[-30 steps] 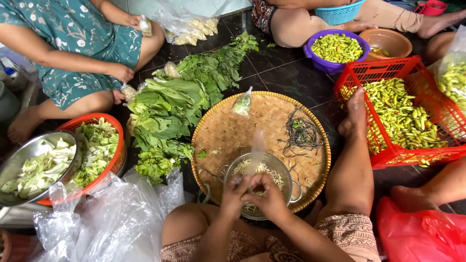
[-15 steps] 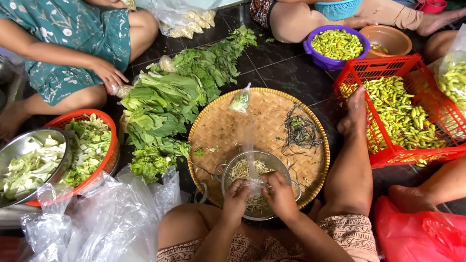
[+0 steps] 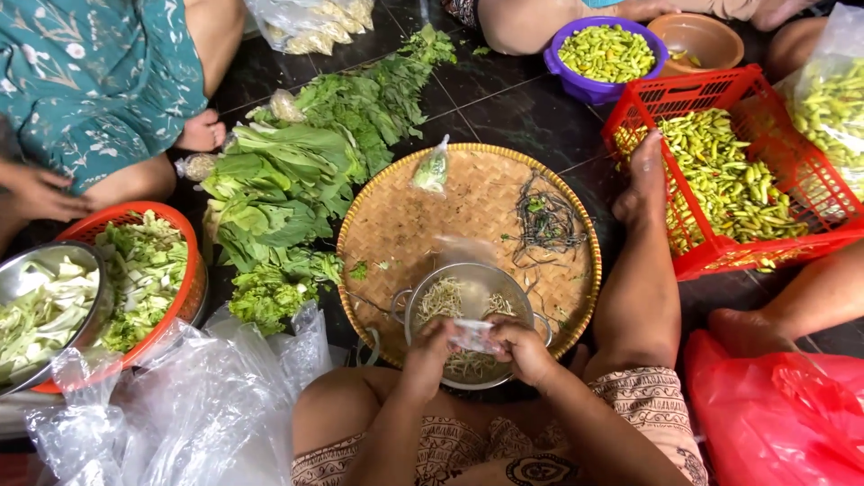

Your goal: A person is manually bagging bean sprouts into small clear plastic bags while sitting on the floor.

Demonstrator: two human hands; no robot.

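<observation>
Left hand [image 3: 430,346] and right hand [image 3: 520,346] together over the strainer [image 3: 468,315], fingers pinched on a small clear bag [image 3: 474,335], held low above the sprouts so spills drop back in. Strainer parked on the woven tray [image 3: 468,207], within easy reach. Beyond, greens [image 3: 288,180] heaped left, red basket [image 3: 747,90] of chilies right.
</observation>
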